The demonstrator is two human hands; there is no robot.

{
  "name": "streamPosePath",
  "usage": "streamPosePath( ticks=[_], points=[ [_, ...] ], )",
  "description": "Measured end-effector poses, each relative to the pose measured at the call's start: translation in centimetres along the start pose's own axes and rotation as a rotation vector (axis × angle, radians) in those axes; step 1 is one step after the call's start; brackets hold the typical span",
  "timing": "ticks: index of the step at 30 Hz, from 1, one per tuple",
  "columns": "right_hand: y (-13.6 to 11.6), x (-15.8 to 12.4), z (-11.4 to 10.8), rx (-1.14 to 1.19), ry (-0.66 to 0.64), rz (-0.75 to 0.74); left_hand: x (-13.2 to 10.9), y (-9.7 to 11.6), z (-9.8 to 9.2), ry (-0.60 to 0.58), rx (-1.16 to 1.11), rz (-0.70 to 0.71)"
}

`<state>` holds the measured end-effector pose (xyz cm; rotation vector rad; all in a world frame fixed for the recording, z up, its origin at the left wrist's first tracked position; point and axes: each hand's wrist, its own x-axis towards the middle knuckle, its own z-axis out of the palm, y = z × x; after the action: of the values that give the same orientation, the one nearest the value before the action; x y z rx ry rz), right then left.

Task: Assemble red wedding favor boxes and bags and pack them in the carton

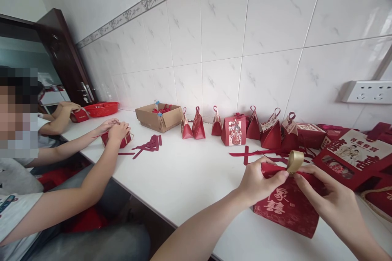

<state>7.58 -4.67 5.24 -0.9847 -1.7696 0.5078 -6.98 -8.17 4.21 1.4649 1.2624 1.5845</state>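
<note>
A red box with pale printed characters point(284, 208) is between my two hands near the right front of the table. A gold ribbon loop point(295, 161) stands up from its top edge. My left hand point(260, 179) grips the left side of the top, its thumb beside the base of the loop. My right hand point(329, 191) holds the right side of the top, with the thumb just below the loop. Both hands are closed on the box. Dark red ribbon strips point(246, 155) lie on the table just behind it.
Several small red boxes point(235, 130) line the tiled wall. Larger red boxes point(352, 155) crowd the right. Behind are a cardboard box point(159, 120) and a red basin point(102, 109). Red strips point(150, 144) lie mid-table. At left, another person's hands point(118, 130) hold a red box.
</note>
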Motion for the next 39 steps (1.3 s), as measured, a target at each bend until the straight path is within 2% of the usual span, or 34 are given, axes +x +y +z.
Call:
streamPosePath(
  ticks=[12, 22, 32, 39],
  points=[
    [-0.75, 0.06, -0.08, -0.042, 0.012, -0.136, 0.05, 0.07, -0.02, 0.0, -0.002, 0.019],
    [-0.21, 0.05, -0.06, -0.036, -0.005, -0.129, 0.01, -0.35, 0.01, -0.008, 0.019, 0.021],
    [-0.44, 0.03, 0.24, 0.02, -0.019, -0.211, 0.53, -0.21, -0.37, -0.022, 0.074, 0.088],
    [-0.77, -0.06, 0.3, 0.045, -0.029, -0.225, 0.86, -0.37, -0.44, -0.024, 0.071, 0.077]
  ],
)
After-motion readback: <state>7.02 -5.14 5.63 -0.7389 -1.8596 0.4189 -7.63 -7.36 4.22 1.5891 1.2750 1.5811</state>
